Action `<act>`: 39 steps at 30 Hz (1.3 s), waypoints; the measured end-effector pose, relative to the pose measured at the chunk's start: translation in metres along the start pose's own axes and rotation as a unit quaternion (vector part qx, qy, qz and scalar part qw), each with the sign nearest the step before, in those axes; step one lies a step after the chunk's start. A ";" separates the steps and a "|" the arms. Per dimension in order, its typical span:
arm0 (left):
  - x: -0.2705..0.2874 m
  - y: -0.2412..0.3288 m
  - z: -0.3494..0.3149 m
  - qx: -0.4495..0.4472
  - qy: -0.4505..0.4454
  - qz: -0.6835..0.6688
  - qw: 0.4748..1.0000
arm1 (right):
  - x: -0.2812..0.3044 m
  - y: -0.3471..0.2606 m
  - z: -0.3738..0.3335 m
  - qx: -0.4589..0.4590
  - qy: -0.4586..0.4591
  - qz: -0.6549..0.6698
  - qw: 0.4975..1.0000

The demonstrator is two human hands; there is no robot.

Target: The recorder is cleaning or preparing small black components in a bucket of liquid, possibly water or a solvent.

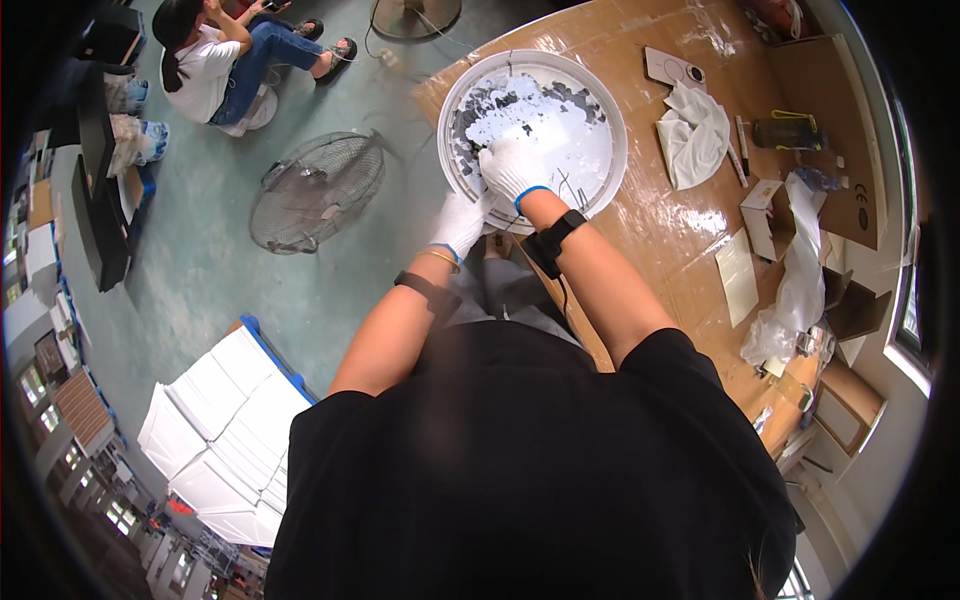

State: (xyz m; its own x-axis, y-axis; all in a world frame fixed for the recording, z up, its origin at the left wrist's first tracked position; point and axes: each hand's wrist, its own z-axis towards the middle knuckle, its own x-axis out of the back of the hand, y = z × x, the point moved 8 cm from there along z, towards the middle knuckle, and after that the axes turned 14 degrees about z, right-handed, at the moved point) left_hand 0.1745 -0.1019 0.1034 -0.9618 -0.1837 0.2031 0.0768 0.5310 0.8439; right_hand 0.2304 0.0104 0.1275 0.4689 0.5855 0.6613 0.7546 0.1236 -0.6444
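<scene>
A round white tray (619, 140) with a raised rim sits on the left edge of the table, partly over it. Many small flat pieces (505, 108), pale and dark grey, are heaped in its far and left part. My right hand (515, 168), in a white glove, is over the tray with its fingers curled closed; whatever they hold is hidden. At the tray's near-left rim, my left hand (462, 220), gloved too, has its fingers closed on the edge. A few thin dark strips (570, 190) lie in the tray, right of my right hand.
The brown-covered table (670, 250) carries a phone (675, 68), a white cloth (694, 135), a bottle (788, 131), pens, a small box (765, 215) and clear plastic wrap (790, 300). Floor fans (318, 192), a seated person (215, 65) and stacked white panels (225, 430) are on the left.
</scene>
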 end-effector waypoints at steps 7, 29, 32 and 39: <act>-0.001 -0.019 0.003 0.024 0.000 -0.031 0.999 | 0.016 0.012 -0.023 -0.016 -0.034 0.062 0.997; 0.016 0.006 -0.013 0.054 0.052 0.079 0.994 | 0.008 0.023 -0.033 -0.062 0.013 0.041 0.997; 0.008 -0.003 -0.005 0.070 0.042 0.048 0.995 | 0.005 0.017 -0.024 -0.058 0.033 0.026 0.997; -0.008 -0.041 0.014 0.036 -0.022 -0.078 0.996 | 0.009 -0.004 -0.018 -0.078 0.013 0.005 0.997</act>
State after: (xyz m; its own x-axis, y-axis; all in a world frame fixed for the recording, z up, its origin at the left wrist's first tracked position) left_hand 0.1759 -0.1107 0.0603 -0.9711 -0.2336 0.0483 -0.0927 0.5561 0.8259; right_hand 0.2398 0.0009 0.1425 0.4861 0.5657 0.6661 0.8114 -0.0090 -0.5845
